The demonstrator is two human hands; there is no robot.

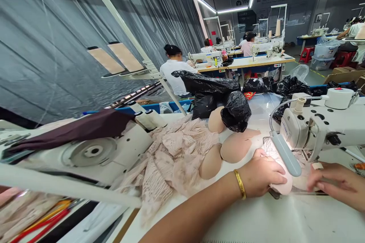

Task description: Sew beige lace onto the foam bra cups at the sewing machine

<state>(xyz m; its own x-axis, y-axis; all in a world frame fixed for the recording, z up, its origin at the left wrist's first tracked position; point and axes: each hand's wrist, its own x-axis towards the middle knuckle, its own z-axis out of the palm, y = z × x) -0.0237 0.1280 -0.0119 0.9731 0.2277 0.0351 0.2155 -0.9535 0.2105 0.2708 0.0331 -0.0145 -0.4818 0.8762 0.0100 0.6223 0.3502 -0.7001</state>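
Note:
My left hand (265, 174), with a gold bangle at the wrist, is closed on a pale pink moulded bra cup (282, 186) with light lace along its upper side. The cup lies on the bed of a white sewing machine (308, 121), under a lit grey lamp (286, 155). To the right of the presser area is my right hand (333, 182), slightly blurred, fingers loosely bent and partly apart. A white wrap circles one of its fingers, and no held thing shows there. Beige bra cups (238, 146) and a heap of beige lace (176, 152) lie left of my left hand.
Black plastic bags (211, 87) line the table's back edge. At left stand a second machine (94, 152) under dark cloth (71, 129), thread cones (148, 119) and a slanted white pole (119, 19). A person in white (173, 72) sits ahead, near other sewing tables.

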